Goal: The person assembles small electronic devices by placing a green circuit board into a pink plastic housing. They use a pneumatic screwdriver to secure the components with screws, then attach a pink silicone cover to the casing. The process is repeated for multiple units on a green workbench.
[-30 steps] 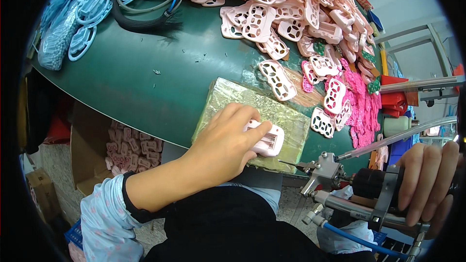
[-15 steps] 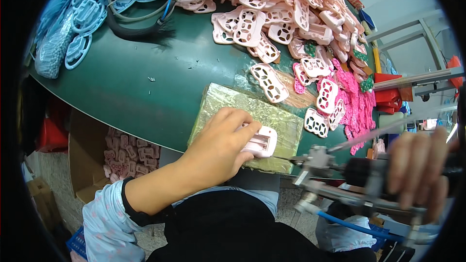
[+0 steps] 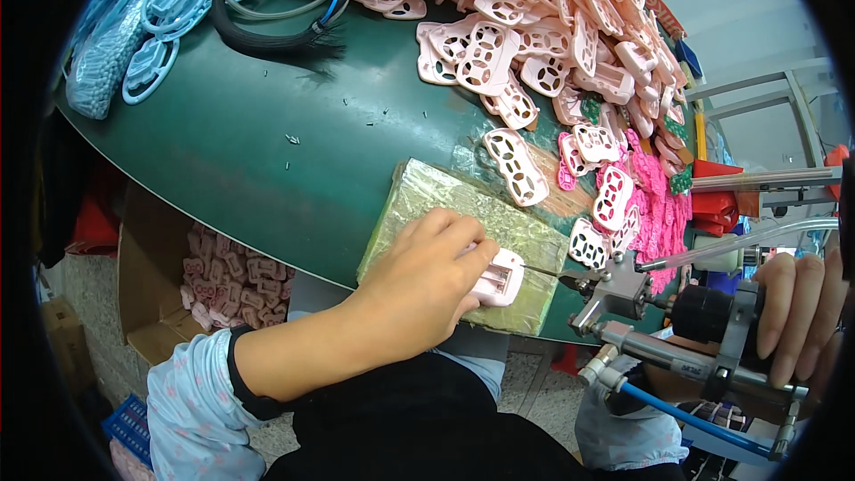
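Observation:
On a film-wrapped yellow-green block (image 3: 432,189), my left hand (image 3: 429,274) is closed over a small pale pink plastic housing (image 3: 506,283). The housing's open rectangular recess shows beyond my fingers; the rest lies under my hand. My right hand (image 3: 795,316), at the right, has its fingers wrapped round a black-and-metal powered screwdriver (image 3: 702,310) with hoses. The screwdriver lies nearly level, and its thin bit points left to the housing's upper right corner. Whether the tip touches it, I cannot tell.
Pale pink shells (image 3: 543,13) are heaped at the back right, with bright pink parts (image 3: 655,214) beside them. Blue frames (image 3: 178,4) fill the back left near a black-sleeved cable (image 3: 276,43). Small screws (image 3: 292,139) lie scattered. A cardboard box (image 3: 147,276) of pink pieces stands below the edge.
The screwdriver bit has shifted from the housing's lower right corner to its upper right corner. My left hand keeps its hold on the housing. The whole view has shifted slightly.

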Action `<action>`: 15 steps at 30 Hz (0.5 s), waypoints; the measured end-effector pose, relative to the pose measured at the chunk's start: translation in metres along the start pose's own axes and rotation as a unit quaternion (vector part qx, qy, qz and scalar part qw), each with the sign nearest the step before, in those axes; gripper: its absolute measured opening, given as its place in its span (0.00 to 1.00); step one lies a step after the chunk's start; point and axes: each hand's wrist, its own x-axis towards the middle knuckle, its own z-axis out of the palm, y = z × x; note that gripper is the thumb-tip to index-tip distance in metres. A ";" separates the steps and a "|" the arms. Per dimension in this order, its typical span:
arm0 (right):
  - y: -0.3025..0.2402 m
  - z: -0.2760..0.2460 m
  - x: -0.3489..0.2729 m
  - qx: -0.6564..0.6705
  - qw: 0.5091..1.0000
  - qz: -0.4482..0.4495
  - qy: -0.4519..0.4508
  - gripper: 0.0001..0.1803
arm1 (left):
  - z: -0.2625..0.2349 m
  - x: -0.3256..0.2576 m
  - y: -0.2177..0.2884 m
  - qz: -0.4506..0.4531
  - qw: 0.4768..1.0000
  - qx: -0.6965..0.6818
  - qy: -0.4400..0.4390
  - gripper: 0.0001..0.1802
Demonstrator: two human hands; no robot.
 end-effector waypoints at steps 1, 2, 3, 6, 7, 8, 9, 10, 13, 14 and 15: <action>0.005 0.003 -0.002 -0.004 1.000 -0.008 0.017 0.31 | 0.000 -0.001 0.000 -0.001 1.000 -0.001 0.000 0.30; 0.011 0.007 -0.002 -0.007 0.999 -0.014 0.032 0.31 | -0.001 -0.002 -0.001 -0.003 1.000 -0.001 0.001 0.30; 0.031 0.004 -0.007 0.022 0.998 -0.051 0.039 0.30 | 0.000 0.000 0.000 0.000 1.000 -0.004 -0.001 0.30; 0.043 0.039 0.005 -0.086 0.975 -0.016 0.206 0.07 | 0.002 0.000 0.000 0.002 1.000 -0.007 0.000 0.30; 0.041 0.034 0.002 -0.078 0.977 -0.001 0.199 0.07 | 0.003 0.001 -0.002 0.005 1.000 -0.005 0.002 0.30; 0.035 0.029 0.001 -0.074 0.979 0.007 0.189 0.07 | 0.000 0.003 -0.002 0.015 1.000 0.000 0.007 0.30; 0.028 0.024 0.000 -0.069 0.981 0.015 0.180 0.07 | -0.002 0.002 -0.001 0.014 1.000 0.009 -0.008 0.30; 0.021 0.020 -0.001 -0.065 0.983 0.023 0.169 0.07 | -0.003 0.000 0.000 0.013 0.999 0.019 -0.023 0.30; 0.016 0.011 0.002 -0.048 0.988 0.008 0.146 0.04 | 0.000 -0.003 0.013 0.051 0.987 0.153 0.006 0.30; 0.012 0.011 0.003 -0.050 0.986 -0.021 0.156 0.05 | 0.007 -0.003 0.020 0.075 0.975 0.207 0.020 0.30; 0.006 0.015 0.005 -0.053 0.984 -0.054 0.163 0.08 | 0.013 -0.006 0.026 0.098 0.974 0.205 -0.008 0.34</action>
